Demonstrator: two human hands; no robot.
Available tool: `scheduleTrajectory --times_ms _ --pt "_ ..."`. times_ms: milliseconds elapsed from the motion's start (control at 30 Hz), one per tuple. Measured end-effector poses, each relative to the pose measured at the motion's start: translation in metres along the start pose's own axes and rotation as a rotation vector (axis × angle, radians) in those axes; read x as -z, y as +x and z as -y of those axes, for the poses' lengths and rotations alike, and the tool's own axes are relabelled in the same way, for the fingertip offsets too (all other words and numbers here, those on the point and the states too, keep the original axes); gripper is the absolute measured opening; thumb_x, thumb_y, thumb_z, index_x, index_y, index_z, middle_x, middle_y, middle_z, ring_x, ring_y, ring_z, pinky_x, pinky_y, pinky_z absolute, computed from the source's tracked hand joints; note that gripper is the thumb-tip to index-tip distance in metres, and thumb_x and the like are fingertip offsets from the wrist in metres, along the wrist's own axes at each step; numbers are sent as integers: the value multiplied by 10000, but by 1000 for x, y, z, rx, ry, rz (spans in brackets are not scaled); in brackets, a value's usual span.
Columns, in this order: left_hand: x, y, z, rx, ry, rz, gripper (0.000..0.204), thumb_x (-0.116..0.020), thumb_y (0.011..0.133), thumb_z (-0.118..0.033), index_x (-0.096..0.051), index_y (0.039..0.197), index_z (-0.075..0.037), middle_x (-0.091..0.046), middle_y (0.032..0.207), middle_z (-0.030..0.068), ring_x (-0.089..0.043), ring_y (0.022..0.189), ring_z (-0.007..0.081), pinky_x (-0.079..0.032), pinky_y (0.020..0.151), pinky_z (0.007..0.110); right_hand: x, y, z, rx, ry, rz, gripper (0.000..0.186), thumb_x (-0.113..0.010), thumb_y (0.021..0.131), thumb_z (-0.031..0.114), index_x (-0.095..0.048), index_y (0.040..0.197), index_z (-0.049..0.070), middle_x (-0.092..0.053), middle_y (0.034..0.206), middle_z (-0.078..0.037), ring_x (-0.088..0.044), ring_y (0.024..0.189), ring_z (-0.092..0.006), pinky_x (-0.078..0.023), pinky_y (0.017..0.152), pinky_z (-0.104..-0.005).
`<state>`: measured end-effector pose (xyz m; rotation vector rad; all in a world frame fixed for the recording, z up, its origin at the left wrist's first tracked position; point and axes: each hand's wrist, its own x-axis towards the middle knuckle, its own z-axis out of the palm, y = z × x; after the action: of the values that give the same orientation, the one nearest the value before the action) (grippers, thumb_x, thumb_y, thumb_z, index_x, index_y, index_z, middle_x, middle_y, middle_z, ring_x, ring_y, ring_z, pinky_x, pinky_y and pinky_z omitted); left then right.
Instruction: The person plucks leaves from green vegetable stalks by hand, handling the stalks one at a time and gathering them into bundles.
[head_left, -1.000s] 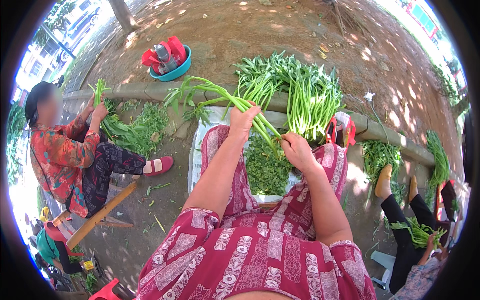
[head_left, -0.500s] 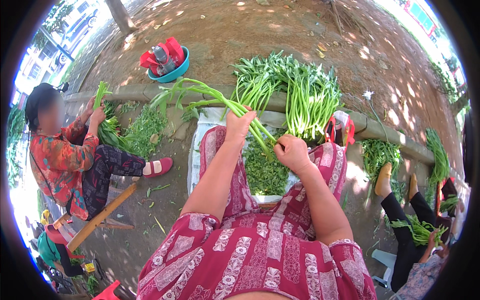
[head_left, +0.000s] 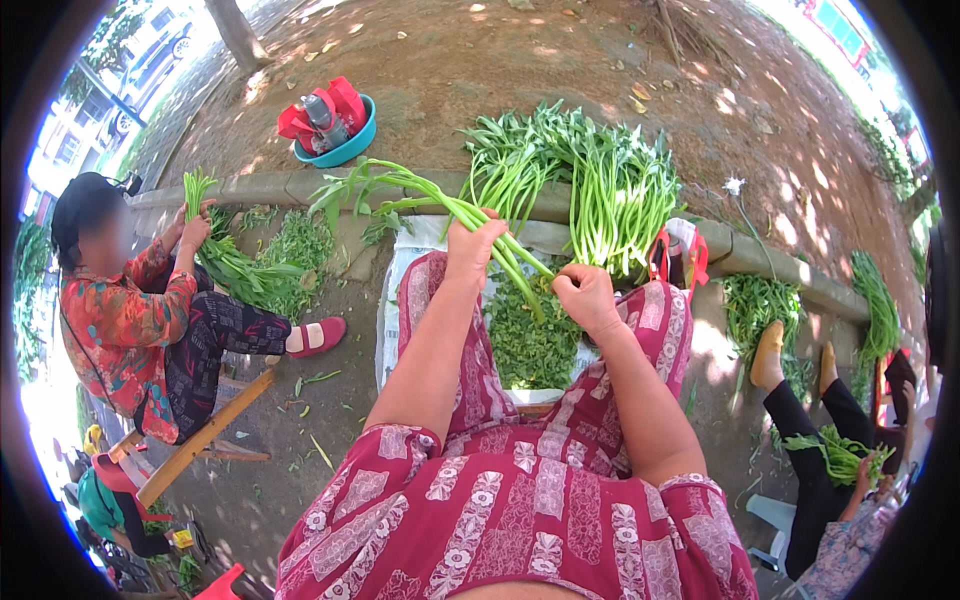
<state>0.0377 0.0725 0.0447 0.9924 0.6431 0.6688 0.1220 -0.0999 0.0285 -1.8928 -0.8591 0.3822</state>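
Observation:
My left hand (head_left: pixel 474 246) is closed around a few long green stalks of what looks like water spinach (head_left: pixel 408 181). Their leafy tops droop to the upper left, and the cut ends slant down to the right. At the end of one stem, my right hand (head_left: pixel 588 300) pinches with thumb and forefinger; the exact contact is partly hidden by the fingers. Below the hands, between my knees, a heap of picked leaves (head_left: pixel 528 345) lies on a white sheet (head_left: pixel 391 325). Just beyond it rests a large pile of the same greens (head_left: pixel 612 190), stems toward me.
A low stone kerb (head_left: pixel 275 184) crosses ahead. Behind it stands a teal basin (head_left: pixel 346 148) holding red bags and a grey bottle. A person (head_left: pixel 130 310) on a wooden bench at left holds greens; another person's legs (head_left: pixel 800 480) stretch in at right. A red-strapped bag (head_left: pixel 690 250) sits beside the pile.
My right hand has shifted slightly to the right along the stem end. My left hand keeps its grip on the stalks, nearly still. The person at left has moved their bunch slightly.

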Motion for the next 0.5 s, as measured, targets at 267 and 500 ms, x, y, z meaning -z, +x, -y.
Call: scheduleTrajectory --times_ms 267,500 --pt "15 11 -16 5 -207 -66 228 -631 718 -16 -527 920 -1 -580 755 108 -602 633 214 -503 559 324 28 2 10 -378 482 111 174 -551 779 134 -624 674 15 -525 564 -10 -422 387 -66 -338 351 -209" --pt "16 13 -11 34 -201 -34 210 -632 723 -19 -535 909 -12 -581 767 94 -602 642 203 -508 556 331 8 -4 -4 85 210 218 176 -581 812 101 -622 955 8 -558 687 21 -482 587 -36 -401 528 -184"
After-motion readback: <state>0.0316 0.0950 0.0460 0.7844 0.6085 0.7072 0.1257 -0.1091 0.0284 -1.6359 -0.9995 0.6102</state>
